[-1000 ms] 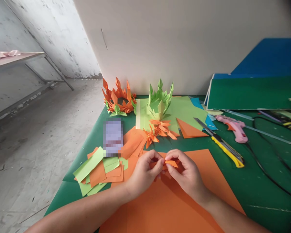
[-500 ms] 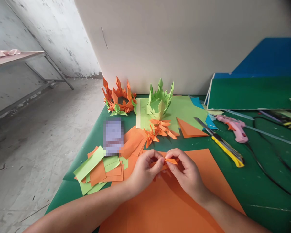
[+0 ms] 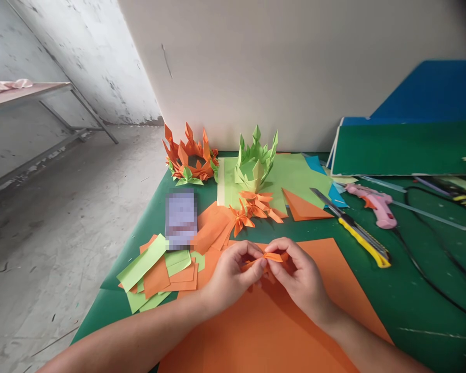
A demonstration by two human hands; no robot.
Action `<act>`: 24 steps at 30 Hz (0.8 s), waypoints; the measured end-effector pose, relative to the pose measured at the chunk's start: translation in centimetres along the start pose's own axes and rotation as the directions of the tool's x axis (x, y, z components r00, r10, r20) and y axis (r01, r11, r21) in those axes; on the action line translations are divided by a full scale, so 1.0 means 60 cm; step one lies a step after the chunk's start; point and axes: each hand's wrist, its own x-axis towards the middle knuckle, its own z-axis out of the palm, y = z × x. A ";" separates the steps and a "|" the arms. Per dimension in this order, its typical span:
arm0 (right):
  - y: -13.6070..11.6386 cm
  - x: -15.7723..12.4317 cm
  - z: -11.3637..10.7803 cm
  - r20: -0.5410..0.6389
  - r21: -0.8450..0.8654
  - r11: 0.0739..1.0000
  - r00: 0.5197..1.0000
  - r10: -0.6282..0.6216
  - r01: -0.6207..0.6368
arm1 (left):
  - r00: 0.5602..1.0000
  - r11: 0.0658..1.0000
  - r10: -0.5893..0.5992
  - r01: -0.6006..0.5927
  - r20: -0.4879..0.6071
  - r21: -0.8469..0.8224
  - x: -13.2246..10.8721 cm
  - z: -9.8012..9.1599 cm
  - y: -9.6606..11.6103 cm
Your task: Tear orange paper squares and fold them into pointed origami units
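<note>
Between my two hands is a small folded orange paper piece [image 3: 273, 257], pinched from both sides; part of it is hidden behind my fingers. My left hand [image 3: 236, 269] grips it with thumb and forefinger. The thumb and fingers of my right hand [image 3: 299, 272] close on its other side. Under both hands lies a large orange paper sheet [image 3: 295, 331]. Just beyond them sit several folded orange paper flowers [image 3: 244, 217]. Behind these stands a green folded paper crown [image 3: 256, 160], and to its left an orange paper crown [image 3: 188, 155] with green leaves at its base.
Loose orange and green paper pieces [image 3: 151, 269] lie at left beside a pixelated rectangular object [image 3: 181, 217]. At right are a yellow utility knife [image 3: 363, 241] with its blade out, a pink glue gun [image 3: 378, 207] with a black cord, and an orange paper triangle [image 3: 305, 206].
My fingers have shifted slightly on the folded orange paper, and a little more of it shows beneath them. Everything else stays in place.
</note>
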 end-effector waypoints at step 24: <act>-0.012 0.007 -0.006 -0.097 -0.419 0.861 0.928 -0.359 0.290 | 0.992 0.997 0.002 -0.011 -0.127 -0.070 0.006 0.002 -0.006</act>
